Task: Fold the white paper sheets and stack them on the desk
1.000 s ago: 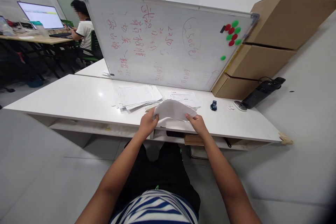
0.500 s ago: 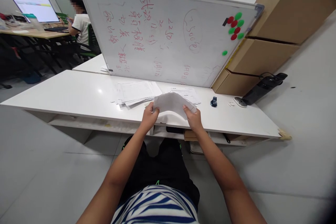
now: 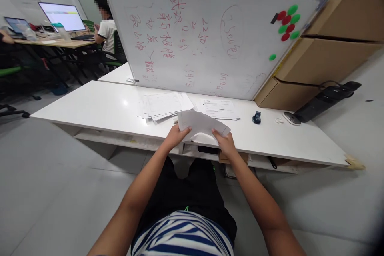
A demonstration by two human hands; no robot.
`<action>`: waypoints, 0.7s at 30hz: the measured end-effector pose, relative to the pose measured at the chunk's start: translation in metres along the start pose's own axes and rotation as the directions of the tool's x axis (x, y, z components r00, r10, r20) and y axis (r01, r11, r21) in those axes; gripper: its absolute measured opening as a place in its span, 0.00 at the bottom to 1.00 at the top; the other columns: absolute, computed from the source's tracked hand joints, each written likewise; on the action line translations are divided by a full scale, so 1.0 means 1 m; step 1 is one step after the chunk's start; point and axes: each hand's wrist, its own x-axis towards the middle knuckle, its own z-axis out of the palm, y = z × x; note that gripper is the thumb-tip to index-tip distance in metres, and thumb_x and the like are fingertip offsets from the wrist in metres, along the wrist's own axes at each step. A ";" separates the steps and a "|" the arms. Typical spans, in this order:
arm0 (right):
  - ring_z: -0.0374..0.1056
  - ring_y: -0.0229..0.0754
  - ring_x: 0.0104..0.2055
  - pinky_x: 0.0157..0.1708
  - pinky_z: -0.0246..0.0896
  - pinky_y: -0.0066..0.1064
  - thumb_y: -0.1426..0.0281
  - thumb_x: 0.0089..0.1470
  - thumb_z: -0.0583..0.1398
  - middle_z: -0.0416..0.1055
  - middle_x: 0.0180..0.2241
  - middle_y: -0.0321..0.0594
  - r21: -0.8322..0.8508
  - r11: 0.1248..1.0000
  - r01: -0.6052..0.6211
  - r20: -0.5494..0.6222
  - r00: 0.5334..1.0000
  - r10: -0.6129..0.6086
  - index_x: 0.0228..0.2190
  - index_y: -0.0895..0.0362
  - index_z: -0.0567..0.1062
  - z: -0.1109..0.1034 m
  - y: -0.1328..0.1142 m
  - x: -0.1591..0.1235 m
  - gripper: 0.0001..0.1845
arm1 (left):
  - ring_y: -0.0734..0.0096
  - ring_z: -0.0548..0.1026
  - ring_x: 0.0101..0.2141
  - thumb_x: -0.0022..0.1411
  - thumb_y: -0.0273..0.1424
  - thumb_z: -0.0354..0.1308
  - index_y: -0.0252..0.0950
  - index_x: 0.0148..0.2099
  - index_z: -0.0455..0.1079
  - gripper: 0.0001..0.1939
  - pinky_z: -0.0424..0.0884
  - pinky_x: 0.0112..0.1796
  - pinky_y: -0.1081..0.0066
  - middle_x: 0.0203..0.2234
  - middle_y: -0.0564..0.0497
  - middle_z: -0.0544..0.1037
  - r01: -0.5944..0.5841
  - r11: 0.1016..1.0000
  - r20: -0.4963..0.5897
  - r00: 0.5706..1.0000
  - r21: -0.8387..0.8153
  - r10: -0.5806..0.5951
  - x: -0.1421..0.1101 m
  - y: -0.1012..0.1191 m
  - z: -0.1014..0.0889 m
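Both hands grip a bent sheaf of white paper (image 3: 201, 124) above the front edge of the white desk (image 3: 105, 100). My left hand (image 3: 176, 136) pinches its left end, thumb on the near face. At the other end my right hand (image 3: 225, 141) is closed round the edge, thumb also on top. How many sheets are held I cannot tell. Just behind lies an untidy stack of papers (image 3: 166, 106), and to its right a printed sheet (image 3: 220, 109) lies flat.
A whiteboard (image 3: 204, 40) with red writing and round magnets stands along the desk's back. Cardboard boxes (image 3: 339, 58) are piled at right, near a black bottle (image 3: 327, 100) and a small dark blue object (image 3: 256, 117). A seated person (image 3: 106, 32) is at far left.
The paper's arch has flattened somewhat, and its left end now stands higher over my left hand. Both hands keep their hold. My view has turned slightly left.
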 end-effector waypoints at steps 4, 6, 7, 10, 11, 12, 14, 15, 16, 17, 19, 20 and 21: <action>0.71 0.51 0.45 0.46 0.65 0.41 0.55 0.51 0.60 0.77 0.40 0.45 -0.121 0.992 0.042 0.094 0.995 -0.031 0.41 0.59 0.77 -0.003 -0.004 -0.005 0.23 | 0.52 0.77 0.44 0.59 0.47 0.56 0.33 0.45 0.75 0.23 0.73 0.43 0.62 0.42 0.43 0.80 0.045 0.994 -0.036 0.998 0.101 -0.041 -0.003 0.001 0.006; 0.70 0.50 0.46 0.45 0.65 0.40 0.55 0.53 0.58 0.77 0.41 0.45 -0.198 0.978 0.064 0.114 0.993 -0.042 0.41 0.58 0.77 -0.004 -0.004 -0.008 0.22 | 0.52 0.77 0.42 0.60 0.47 0.54 0.34 0.42 0.76 0.22 0.72 0.41 0.61 0.39 0.44 0.81 0.026 0.982 -0.033 0.999 0.185 -0.020 -0.006 0.004 0.006; 0.70 0.50 0.46 0.45 0.65 0.39 0.57 0.55 0.56 0.77 0.41 0.45 -0.258 0.961 0.097 0.121 0.990 -0.067 0.42 0.58 0.76 -0.006 -0.004 -0.011 0.21 | 0.52 0.77 0.41 0.60 0.47 0.53 0.34 0.41 0.76 0.22 0.72 0.41 0.61 0.38 0.45 0.81 0.002 0.975 -0.015 1.000 0.223 0.002 -0.008 0.006 0.006; 0.70 0.51 0.46 0.45 0.63 0.39 0.63 0.56 0.53 0.76 0.41 0.47 -0.528 0.823 0.208 0.159 0.977 -0.145 0.42 0.58 0.76 -0.018 -0.007 -0.024 0.18 | 0.53 0.77 0.40 0.60 0.47 0.52 0.35 0.40 0.76 0.21 0.72 0.40 0.62 0.36 0.46 0.80 -0.033 0.963 0.111 0.994 0.269 0.003 -0.018 0.014 0.003; 0.70 0.52 0.45 0.45 0.62 0.40 0.64 0.55 0.53 0.76 0.40 0.48 -0.611 0.763 0.212 0.172 0.976 -0.133 0.42 0.59 0.76 -0.025 -0.008 -0.030 0.17 | 0.53 0.77 0.39 0.59 0.47 0.53 0.35 0.40 0.76 0.21 0.72 0.39 0.62 0.36 0.46 0.80 -0.007 0.967 0.165 0.986 0.256 -0.036 -0.022 0.016 0.002; 0.70 0.53 0.44 0.45 0.62 0.40 0.65 0.54 0.54 0.76 0.39 0.49 -0.670 0.719 0.187 0.171 0.981 -0.095 0.41 0.59 0.76 -0.034 -0.009 -0.038 0.17 | 0.52 0.77 0.39 0.58 0.47 0.55 0.35 0.40 0.76 0.21 0.73 0.38 0.63 0.36 0.46 0.80 0.037 0.973 0.220 0.972 0.228 -0.088 -0.026 0.017 0.002; 0.71 0.54 0.41 0.42 0.63 0.40 0.64 0.53 0.56 0.77 0.37 0.49 -0.674 0.736 0.064 0.146 0.988 0.047 0.39 0.59 0.77 -0.052 -0.010 -0.055 0.16 | 0.52 0.78 0.39 0.55 0.46 0.60 0.36 0.44 0.75 0.22 0.74 0.37 0.63 0.38 0.46 0.80 0.148 0.980 0.334 0.924 0.133 -0.185 -0.032 0.018 0.002; 0.72 0.54 0.41 0.41 0.64 0.40 0.63 0.53 0.57 0.78 0.37 0.48 -0.612 0.791 -0.022 0.136 0.982 0.132 0.38 0.59 0.78 -0.061 -0.010 -0.064 0.16 | 0.53 0.78 0.40 0.53 0.45 0.62 0.36 0.46 0.75 0.23 0.74 0.38 0.63 0.40 0.46 0.80 0.200 0.977 0.395 0.894 0.073 -0.212 -0.034 0.017 0.002; 0.72 0.54 0.41 0.40 0.65 0.39 0.61 0.52 0.59 0.78 0.38 0.47 -0.511 0.852 -0.112 0.140 0.967 0.211 0.39 0.59 0.78 -0.069 -0.009 -0.072 0.17 | 0.53 0.78 0.42 0.51 0.44 0.64 0.37 0.48 0.74 0.24 0.75 0.39 0.63 0.42 0.45 0.80 0.246 0.969 0.454 0.862 0.012 -0.224 -0.035 0.016 0.002; 0.72 0.53 0.42 0.40 0.66 0.38 0.59 0.52 0.60 0.78 0.40 0.46 -0.384 0.902 -0.195 0.154 0.950 0.271 0.40 0.58 0.78 -0.076 -0.008 -0.080 0.19 | 0.53 0.77 0.43 0.50 0.43 0.66 0.37 0.49 0.74 0.25 0.75 0.40 0.63 0.43 0.45 0.79 0.285 0.958 0.506 0.832 -0.039 -0.227 -0.036 0.014 0.003; 0.73 0.51 0.44 0.42 0.66 0.38 0.56 0.49 0.63 0.78 0.43 0.44 -0.130 0.940 -0.314 0.186 0.924 0.334 0.43 0.56 0.78 -0.084 -0.005 -0.091 0.22 | 0.54 0.77 0.44 0.49 0.41 0.67 0.37 0.49 0.74 0.25 0.74 0.42 0.63 0.45 0.45 0.79 0.345 0.934 0.574 0.785 -0.092 -0.233 -0.034 0.012 0.005; 0.73 0.50 0.44 0.44 0.66 0.38 0.56 0.48 0.64 0.77 0.44 0.44 -0.030 0.937 -0.349 0.186 0.919 0.348 0.44 0.56 0.77 -0.085 -0.003 -0.095 0.24 | 0.54 0.77 0.44 0.49 0.41 0.68 0.37 0.48 0.74 0.24 0.74 0.42 0.63 0.45 0.46 0.79 0.365 0.926 0.591 0.770 -0.098 -0.241 -0.033 0.011 0.006; 0.73 0.50 0.44 0.45 0.67 0.38 0.55 0.47 0.65 0.77 0.45 0.44 0.046 0.927 -0.372 0.178 0.916 0.359 0.45 0.56 0.77 -0.084 -0.001 -0.098 0.25 | 0.54 0.77 0.44 0.49 0.41 0.68 0.37 0.48 0.74 0.24 0.74 0.42 0.63 0.44 0.46 0.79 0.378 0.921 0.604 0.757 -0.094 -0.249 -0.032 0.012 0.008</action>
